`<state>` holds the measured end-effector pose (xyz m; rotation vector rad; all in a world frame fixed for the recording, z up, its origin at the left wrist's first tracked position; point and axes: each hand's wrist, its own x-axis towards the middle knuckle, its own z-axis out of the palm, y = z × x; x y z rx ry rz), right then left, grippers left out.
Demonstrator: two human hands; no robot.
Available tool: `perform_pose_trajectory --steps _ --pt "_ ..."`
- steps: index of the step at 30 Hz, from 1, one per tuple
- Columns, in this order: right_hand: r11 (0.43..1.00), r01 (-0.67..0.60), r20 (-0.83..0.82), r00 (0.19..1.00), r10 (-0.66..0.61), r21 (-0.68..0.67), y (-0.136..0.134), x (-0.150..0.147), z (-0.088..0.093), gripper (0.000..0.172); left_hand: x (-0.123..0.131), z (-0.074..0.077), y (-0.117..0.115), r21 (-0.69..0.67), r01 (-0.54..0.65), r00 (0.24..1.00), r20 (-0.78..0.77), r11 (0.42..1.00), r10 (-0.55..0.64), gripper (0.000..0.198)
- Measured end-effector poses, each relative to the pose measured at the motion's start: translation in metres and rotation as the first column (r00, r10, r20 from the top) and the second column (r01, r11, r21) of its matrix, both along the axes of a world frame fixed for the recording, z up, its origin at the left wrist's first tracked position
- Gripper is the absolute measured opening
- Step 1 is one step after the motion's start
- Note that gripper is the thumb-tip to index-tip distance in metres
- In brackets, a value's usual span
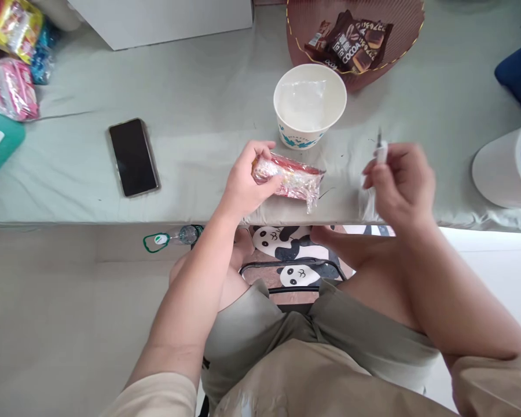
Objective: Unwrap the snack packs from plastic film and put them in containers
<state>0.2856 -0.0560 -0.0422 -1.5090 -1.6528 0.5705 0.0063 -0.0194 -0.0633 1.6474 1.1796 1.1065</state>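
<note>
Left hand (246,180) grips oblong red-and-clear plastic-wrapped packet (296,179) near round white paper tub (301,140). Right hand (403,184) pinches slim white dark-tipped tool (381,153).

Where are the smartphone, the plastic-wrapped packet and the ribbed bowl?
Smartphone (134,157): head view, middle of its screen.
Plastic-wrapped packet (299,178): head view, exposed wrapper.
Ribbed bowl (402,23): head view, bare inner wall.

A beige short-sleeved shirt (321,385) with a pale front mark (245,403), and grey-green shorts (247,333).
</note>
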Motion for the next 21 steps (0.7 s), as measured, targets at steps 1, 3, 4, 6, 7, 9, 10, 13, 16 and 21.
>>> perform_pose_trajectory --steps 1,3,4,6,7,9,10,13,16,21 --pt "0.991 -0.128 -0.132 0.984 0.123 -0.025 -0.003 -0.013 0.001 0.024 0.005 -0.002 0.000 -0.019 0.012 0.999 0.035 1.000 -0.012 0.044" --pt "0.929 -0.356 -0.322 0.895 0.307 -0.104 -0.007 -0.035 -0.001 0.031 0.013 -0.008 0.000 -0.076 0.006 0.995 0.095 0.997 0.001 0.064" --pt "0.891 -0.430 -0.383 0.855 0.350 -0.145 -0.009 -0.044 -0.002 0.033 0.016 -0.011 0.000 -0.108 -0.008 0.993 0.119 0.994 0.021 0.070" --pt "0.842 -0.502 -0.467 0.803 0.370 -0.197 -0.009 -0.056 -0.005 0.037 0.019 -0.016 0.001 -0.165 -0.038 0.985 0.158 0.986 0.064 0.070" --pt "0.837 -0.507 -0.500 0.790 0.355 -0.207 -0.009 -0.059 -0.007 0.039 0.020 -0.017 0.002 -0.181 -0.048 0.981 0.179 0.982 0.081 0.068" --pt "0.841 -0.495 -0.555 0.772 0.310 -0.218 -0.009 -0.062 -0.007 0.042 0.022 -0.017 0.002 -0.186 -0.059 0.969 0.227 0.981 0.101 0.067" --pt "0.849 -0.478 -0.566 0.773 0.286 -0.224 -0.008 -0.063 -0.006 0.042 0.023 -0.016 0.002 -0.180 -0.059 0.961 0.255 0.982 0.104 0.067" --pt "0.895 -0.395 -0.518 0.820 0.242 -0.208 -0.006 -0.067 0.000 0.043 0.028 -0.011 0.001 -0.175 -0.038 0.935 0.341 0.984 0.097 0.067" --pt "0.929 -0.338 -0.456 0.858 0.237 -0.153 -0.002 -0.075 0.005 0.045 0.033 -0.007 -0.001 -0.206 -0.009 0.915 0.394 0.979 0.091 0.064" --pt "0.933 -0.261 -0.507 0.856 0.104 -0.249 0.004 -0.089 0.005 0.053 0.026 -0.010 -0.008 -0.180 -0.036 0.921 0.376 0.983 0.103 0.047"
